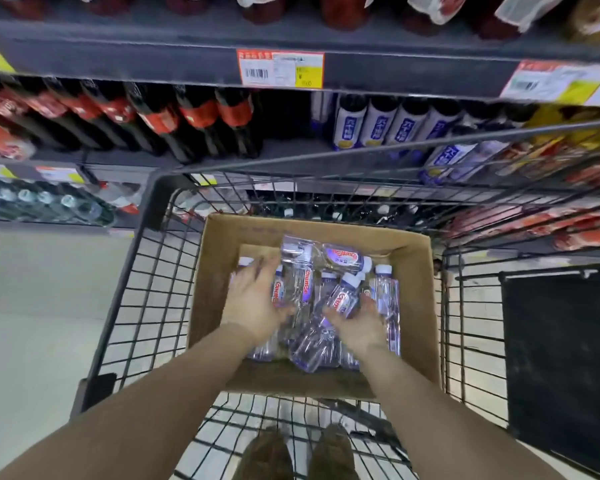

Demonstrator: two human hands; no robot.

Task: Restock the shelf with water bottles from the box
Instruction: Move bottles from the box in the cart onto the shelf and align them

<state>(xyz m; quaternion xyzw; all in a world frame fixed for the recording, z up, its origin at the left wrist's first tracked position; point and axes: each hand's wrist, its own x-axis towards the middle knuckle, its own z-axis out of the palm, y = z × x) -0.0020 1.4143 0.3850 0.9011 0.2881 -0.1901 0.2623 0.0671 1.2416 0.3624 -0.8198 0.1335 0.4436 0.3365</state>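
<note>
Readable print — little of it sharp

The water bottles (305,289) in the cardboard box (413,265) carry a red oval logo with white lettering that looks like "Ganten", though blur makes the letters uncertain. The price tag (280,68) on the shelf edge (118,60) shows a barcode and a yellow field — its figures cannot be read. The white-and-blue bottles (378,124) on the shelf bear vertical blue characters, too blurred to read.
</note>
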